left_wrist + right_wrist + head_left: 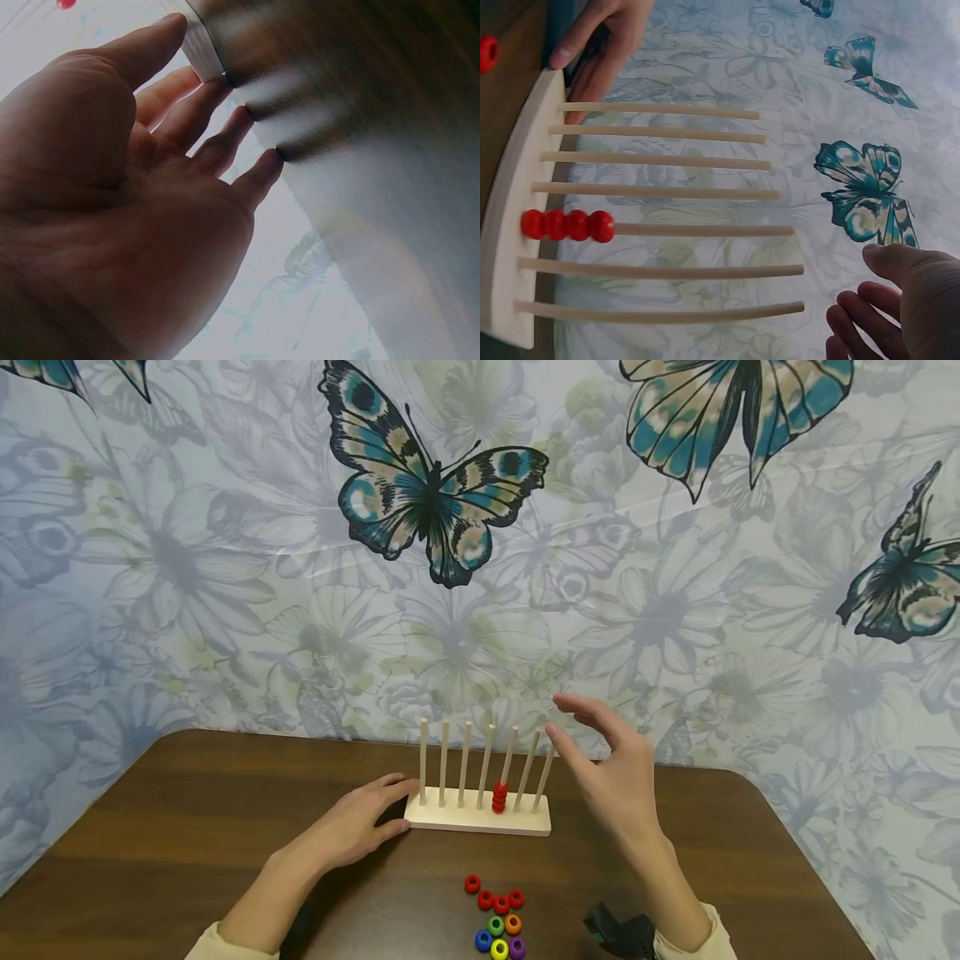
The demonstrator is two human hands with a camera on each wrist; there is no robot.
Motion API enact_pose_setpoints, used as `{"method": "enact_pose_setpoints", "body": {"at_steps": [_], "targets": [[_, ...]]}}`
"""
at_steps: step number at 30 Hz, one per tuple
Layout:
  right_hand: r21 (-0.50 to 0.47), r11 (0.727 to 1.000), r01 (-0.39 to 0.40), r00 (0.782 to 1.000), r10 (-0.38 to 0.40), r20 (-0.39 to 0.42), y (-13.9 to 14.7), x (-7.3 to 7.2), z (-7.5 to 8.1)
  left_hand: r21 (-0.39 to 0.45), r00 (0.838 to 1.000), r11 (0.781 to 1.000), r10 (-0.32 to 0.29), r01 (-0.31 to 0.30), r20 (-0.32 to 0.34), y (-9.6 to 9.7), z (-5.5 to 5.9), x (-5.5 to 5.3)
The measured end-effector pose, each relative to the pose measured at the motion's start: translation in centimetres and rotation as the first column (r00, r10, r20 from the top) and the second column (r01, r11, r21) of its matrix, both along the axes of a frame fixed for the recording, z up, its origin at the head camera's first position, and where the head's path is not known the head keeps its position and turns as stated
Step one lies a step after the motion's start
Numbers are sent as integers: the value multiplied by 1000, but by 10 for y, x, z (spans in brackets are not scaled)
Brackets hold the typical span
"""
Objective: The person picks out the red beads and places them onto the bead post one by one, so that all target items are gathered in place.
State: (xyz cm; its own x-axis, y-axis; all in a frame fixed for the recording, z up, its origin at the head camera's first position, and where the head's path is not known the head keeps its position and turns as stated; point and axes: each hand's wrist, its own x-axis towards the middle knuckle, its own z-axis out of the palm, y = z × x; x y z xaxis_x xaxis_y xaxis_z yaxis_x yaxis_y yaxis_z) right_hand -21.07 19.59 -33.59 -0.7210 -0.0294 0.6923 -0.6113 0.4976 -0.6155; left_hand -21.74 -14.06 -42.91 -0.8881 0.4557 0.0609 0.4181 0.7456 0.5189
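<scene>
A pale wooden peg stand [480,820] rests on the table with a row of several upright pegs. Several red beads [568,225] are stacked at the bottom of one peg, right of the middle; the other pegs are bare. My left hand [360,822] holds the stand's left end, thumb at the front corner and index finger behind; the left wrist view shows the other fingertips on the table. Near the tops of the rightmost pegs, my right hand [615,777] is raised, thumb and fingers apart, nothing between them.
Loose red beads [485,900] lie in front of the stand. Closer to me are a green bead [496,926], an orange bead [513,924], a blue bead [483,940], a yellow bead [500,949] and a purple bead [517,947]. A black strap [618,933] lies beside the right forearm.
</scene>
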Motion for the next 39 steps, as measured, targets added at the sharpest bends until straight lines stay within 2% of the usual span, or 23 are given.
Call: {"method": "enact_pose_setpoints", "body": {"at_steps": [4,8,13,18,21,25,28,36,39], "targets": [[38,999,25,999,-24,-41,10,9,-4,6,1000,1000,-5,5,-14,-1,-1,0],[39,999,8,1000,-7,-27,22,18,-11,7,1000,1000,-7,7,-24,0,-2,-1],[19,997,-73,997,72,25,34,23,-24,9,1000,1000,-16,17,-21,1,-1,-3],[85,977,-195,974,183,137,34,25,-45,10,999,1000,-21,21,-32,2,0,-3],[138,947,-288,946,259,196,25,27,-57,9,999,1000,-22,23,-25,1,-1,-2],[147,886,-440,879,392,271,14,29,-67,6,999,1000,-23,23,-36,-1,-1,-2],[128,849,-513,825,446,347,11,31,-72,4,999,1000,-21,22,-40,-1,-3,-1],[108,800,-590,724,465,510,7,33,-85,0,1000,1000,-13,13,-24,-2,-3,0],[109,787,-607,694,458,556,6,32,-88,9,1000,1000,-12,12,-26,-2,-2,1]]}}
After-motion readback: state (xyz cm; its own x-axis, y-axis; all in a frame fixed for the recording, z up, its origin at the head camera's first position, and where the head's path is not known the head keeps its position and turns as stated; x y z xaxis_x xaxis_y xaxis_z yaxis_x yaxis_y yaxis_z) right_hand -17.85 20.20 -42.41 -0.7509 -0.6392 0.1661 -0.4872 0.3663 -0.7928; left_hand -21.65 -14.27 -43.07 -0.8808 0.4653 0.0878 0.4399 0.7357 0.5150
